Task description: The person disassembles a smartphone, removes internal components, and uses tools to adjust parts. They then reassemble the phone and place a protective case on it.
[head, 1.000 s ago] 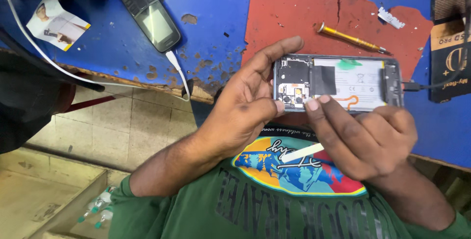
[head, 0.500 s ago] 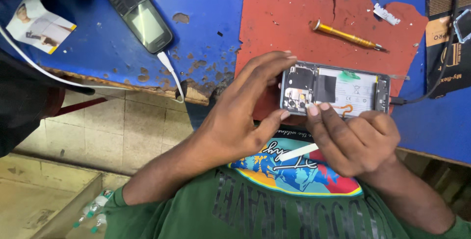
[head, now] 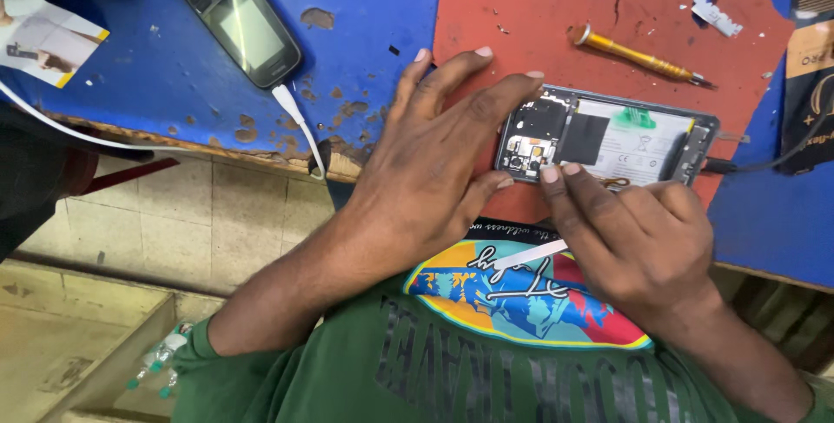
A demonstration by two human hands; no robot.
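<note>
- The opened phone [head: 608, 138] lies on the red mat [head: 521, 32], at the bench edge nearest the person, with a cable plugged into its far end.
- The left hand [head: 434, 162] spreads its fingers over the phone's camera end, thumb against its near edge — a pin, not a grip, so a sideways push could slide it.
- The right hand [head: 634, 232] has fingers bunched, one fingertip [head: 550, 174] pressing the near edge — too much force there risks damaging the exposed board.
- The gold screwdriver [head: 638, 56] beyond the phone looks free to roll.

Left hand [head: 434, 162] palm down, fingers spread and extended, thumb tucked toward the right. Right hand [head: 643, 241] curled, fingertips [head: 551, 175] pressing down.
</note>
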